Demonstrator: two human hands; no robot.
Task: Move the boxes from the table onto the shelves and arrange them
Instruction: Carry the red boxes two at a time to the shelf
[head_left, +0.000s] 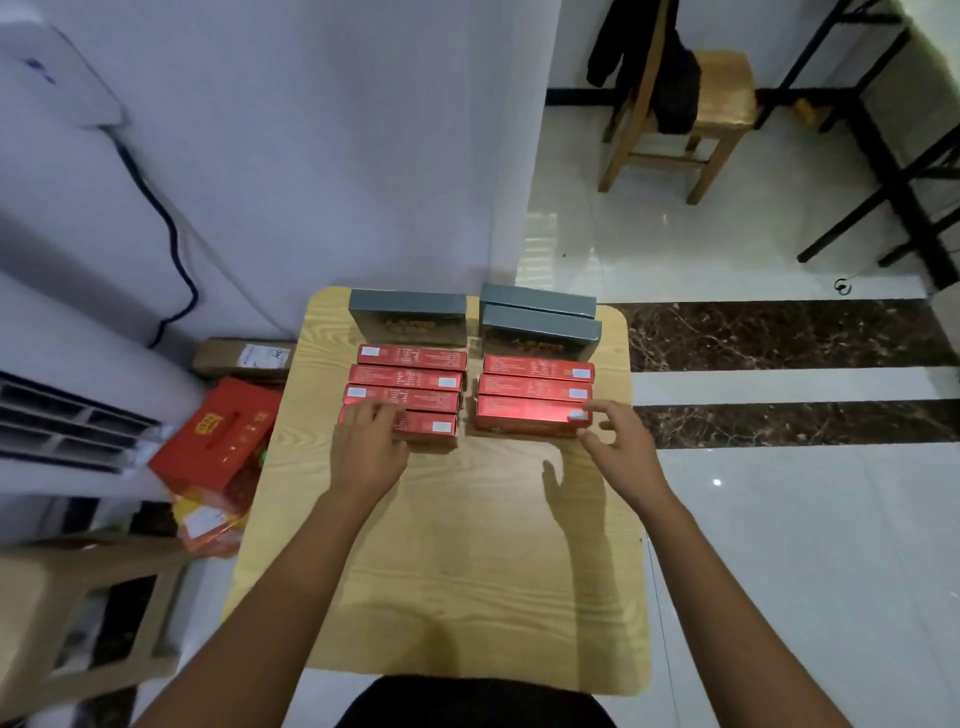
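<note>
On the light wooden table (467, 545), boxes stand in two columns. The left column has a grey box (408, 306) at the back and several red boxes in front of it. The right column has two grey boxes (540, 312) and three red boxes. My left hand (366, 447) lies over the left end of the nearest left red box (434, 427), fingers curled over its top. My right hand (621, 447) hovers with spread fingers at the right end of the nearest right red box (524, 415); whether it touches is unclear. No shelf is in view.
Red gift bags (218, 441) and a cardboard carton (244, 358) lie on the floor left of the table, beside a white air conditioner (62, 415). A stool (78, 597) stands at lower left. A wooden chair (717, 104) and black table legs (893, 171) stand at the far right.
</note>
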